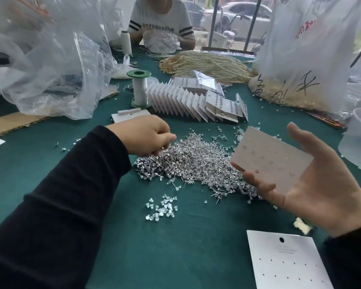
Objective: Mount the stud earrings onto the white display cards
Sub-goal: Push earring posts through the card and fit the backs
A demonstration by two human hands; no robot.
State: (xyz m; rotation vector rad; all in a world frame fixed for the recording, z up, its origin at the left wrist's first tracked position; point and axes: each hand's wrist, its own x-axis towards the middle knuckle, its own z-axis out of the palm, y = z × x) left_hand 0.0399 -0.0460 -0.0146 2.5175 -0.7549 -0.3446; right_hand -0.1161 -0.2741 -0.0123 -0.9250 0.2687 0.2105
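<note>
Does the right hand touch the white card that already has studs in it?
Touching. The head view shows the white card resting on the fingers of the right hand, with the fingertips curled up over its lower edge.

Bare cloth (175, 247) nearside (stud pile (196, 163) beyond).

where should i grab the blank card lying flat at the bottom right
Probably its free left edge, coming from the left: the blank card lies flat on the green cloth, so a fingertip must lift an edge, and the right sleeve crowds its right side.
</note>
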